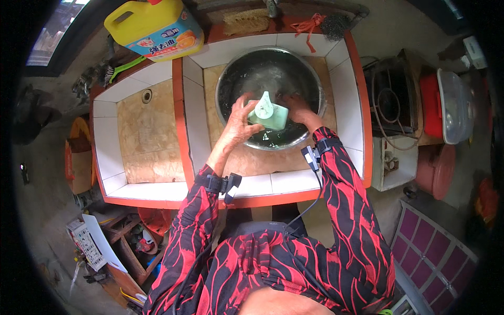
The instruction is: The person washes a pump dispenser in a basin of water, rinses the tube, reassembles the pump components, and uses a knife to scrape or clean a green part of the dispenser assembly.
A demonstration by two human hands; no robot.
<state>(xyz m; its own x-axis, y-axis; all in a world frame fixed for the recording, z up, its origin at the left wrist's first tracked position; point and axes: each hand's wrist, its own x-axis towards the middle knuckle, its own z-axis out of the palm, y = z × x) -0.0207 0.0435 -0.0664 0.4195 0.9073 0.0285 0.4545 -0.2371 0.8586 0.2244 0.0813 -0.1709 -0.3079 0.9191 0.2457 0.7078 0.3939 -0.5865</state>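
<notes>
A pale green plastic container (pixel 275 118) with a drop-shaped lighter piece on top is held over a steel basin (pixel 231 71) of water in the right-hand sink compartment. My left hand (pixel 240 123) grips the container's left side, fingers curled round it. My right hand (pixel 298 109) is low inside the basin, just right of and behind the container; its fingers are blurred and partly hidden, so their grip is unclear.
Left is another tiled compartment (pixel 142 142) with a drain. A yellow jug (pixel 126 18), brown scrubber (pixel 245 21), red ties (pixel 307 26) and dark mesh scourer (pixel 332 29) line the back. A gas burner (pixel 388 100), clear tub (pixel 457 105) and pink bucket (pixel 441 170) stand right.
</notes>
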